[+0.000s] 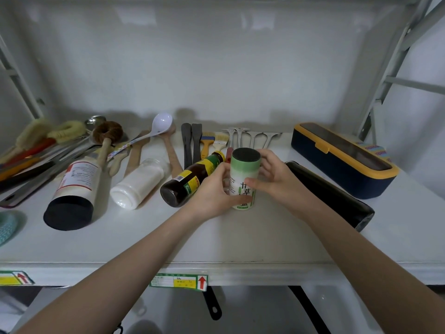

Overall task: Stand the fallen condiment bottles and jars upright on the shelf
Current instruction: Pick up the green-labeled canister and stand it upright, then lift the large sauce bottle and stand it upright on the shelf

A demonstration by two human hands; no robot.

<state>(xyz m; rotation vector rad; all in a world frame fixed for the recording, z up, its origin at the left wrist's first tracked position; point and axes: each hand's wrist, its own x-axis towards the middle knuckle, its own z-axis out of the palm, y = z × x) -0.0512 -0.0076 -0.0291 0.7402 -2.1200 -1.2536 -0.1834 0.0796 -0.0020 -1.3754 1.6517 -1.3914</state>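
1. Now, at nine o'clock three bottles lie fallen: the big jar (72,189), the white bottle (139,183) and the dark bottle (192,180).
2. My left hand (213,194) and right hand (272,182) press the green canister (244,179) upright at the shelf (240,239) centre.
3. I should seat its base flat before letting go.

A: Check the green-and-white canister (243,179). Your left hand (212,191) and right hand (272,182) cover both its flanks; its label print shows only in part between them.

B: Noted. Its base contact with the shelf (240,242)?

A: Cannot tell; your left palm hides the lower left edge.

B: The dark sauce bottle (190,180)?

A: Your left hand hides part of its right side. Its label text is too small to read.

B: Edges?

A: The teal object (7,227) is cut off at the left edge. Both your forearms run out of the bottom. The brush handles (26,153) overlap at left, unsortable.
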